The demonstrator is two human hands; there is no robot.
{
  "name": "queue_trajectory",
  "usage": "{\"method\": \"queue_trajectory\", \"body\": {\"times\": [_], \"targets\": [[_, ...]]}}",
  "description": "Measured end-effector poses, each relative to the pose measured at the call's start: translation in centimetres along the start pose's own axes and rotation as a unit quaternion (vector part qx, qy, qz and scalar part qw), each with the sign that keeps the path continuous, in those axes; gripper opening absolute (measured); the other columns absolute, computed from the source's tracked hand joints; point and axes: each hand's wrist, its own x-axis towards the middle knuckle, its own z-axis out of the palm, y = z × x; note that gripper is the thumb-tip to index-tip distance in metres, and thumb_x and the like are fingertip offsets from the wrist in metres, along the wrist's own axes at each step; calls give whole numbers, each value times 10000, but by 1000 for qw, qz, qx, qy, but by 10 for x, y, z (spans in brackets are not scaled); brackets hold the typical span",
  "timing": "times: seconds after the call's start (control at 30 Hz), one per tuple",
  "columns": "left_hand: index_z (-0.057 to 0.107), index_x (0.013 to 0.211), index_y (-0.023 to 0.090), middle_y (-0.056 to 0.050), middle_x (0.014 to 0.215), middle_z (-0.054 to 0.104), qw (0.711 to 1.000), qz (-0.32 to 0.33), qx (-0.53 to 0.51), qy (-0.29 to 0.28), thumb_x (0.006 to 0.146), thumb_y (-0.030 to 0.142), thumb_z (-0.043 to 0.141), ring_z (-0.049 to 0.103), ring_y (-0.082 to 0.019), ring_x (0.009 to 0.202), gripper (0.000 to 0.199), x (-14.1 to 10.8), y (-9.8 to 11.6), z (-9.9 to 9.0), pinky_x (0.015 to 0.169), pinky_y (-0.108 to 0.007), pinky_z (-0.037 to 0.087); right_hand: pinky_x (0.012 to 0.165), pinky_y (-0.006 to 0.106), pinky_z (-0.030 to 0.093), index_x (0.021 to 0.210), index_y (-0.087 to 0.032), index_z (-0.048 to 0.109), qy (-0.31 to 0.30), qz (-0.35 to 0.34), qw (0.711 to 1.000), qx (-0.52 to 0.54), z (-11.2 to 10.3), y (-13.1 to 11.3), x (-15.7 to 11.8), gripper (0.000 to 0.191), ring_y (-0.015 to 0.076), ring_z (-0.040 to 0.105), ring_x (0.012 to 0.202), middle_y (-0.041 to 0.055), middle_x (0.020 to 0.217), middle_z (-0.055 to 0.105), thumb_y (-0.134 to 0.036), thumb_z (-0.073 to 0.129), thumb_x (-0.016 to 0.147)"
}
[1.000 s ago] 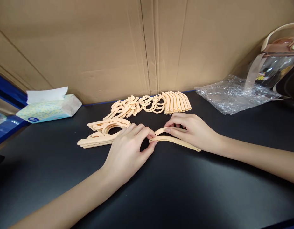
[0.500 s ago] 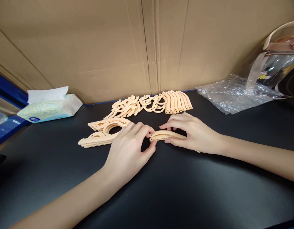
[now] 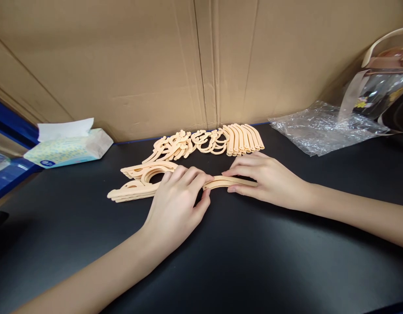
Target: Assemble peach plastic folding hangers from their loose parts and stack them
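Note:
Two curved peach plastic hanger arms (image 3: 234, 180) lie alongside each other, spanning the gap between my hands. My right hand (image 3: 271, 181) is closed around their right part, thumb on the near side and fingers on the far side. At the left ends, my left hand (image 3: 180, 198) pinches with its fingertips and thumb, covering part of those ends. Just behind my left hand is a stack of folded plastic hangers (image 3: 132, 192), partly hidden by it.
Along the back lie a pile of hanger pieces (image 3: 175, 146), hook pieces (image 3: 206, 141) and a row of curved arms (image 3: 242, 138). A tissue pack (image 3: 67, 146) stands left. Clear plastic bags (image 3: 322, 126) and a bottle (image 3: 378, 91) are at right, before a cardboard wall (image 3: 139, 65).
The hanger arms have shifted slightly left and turned a little in my hands. My left fingertips now cover more of their ends. My right hand has moved up slightly.

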Motion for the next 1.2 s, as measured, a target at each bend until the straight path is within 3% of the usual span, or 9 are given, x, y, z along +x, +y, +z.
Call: {"method": "queue_trajectory", "body": {"times": [0.3,1.2], "targets": [[611,1025,218,12,967,661,1000,-8,14,-2,915,197,488,527,-213,870,166,1,-2,-2,738,-363,378,795,304,408,1047,-176,668,0,24,999,-36,3,4,0,226,166,588,861,24,928,644,-328,558,921],[586,1035,189,-12,1002,647,1000,-6,-7,-9,917,245,485,528,-218,908,165,2,0,-4,760,-368,373,783,312,410,1025,-178,628,-1,33,999,-11,3,2,1,243,176,575,858,38,934,634,-381,535,927]]}}
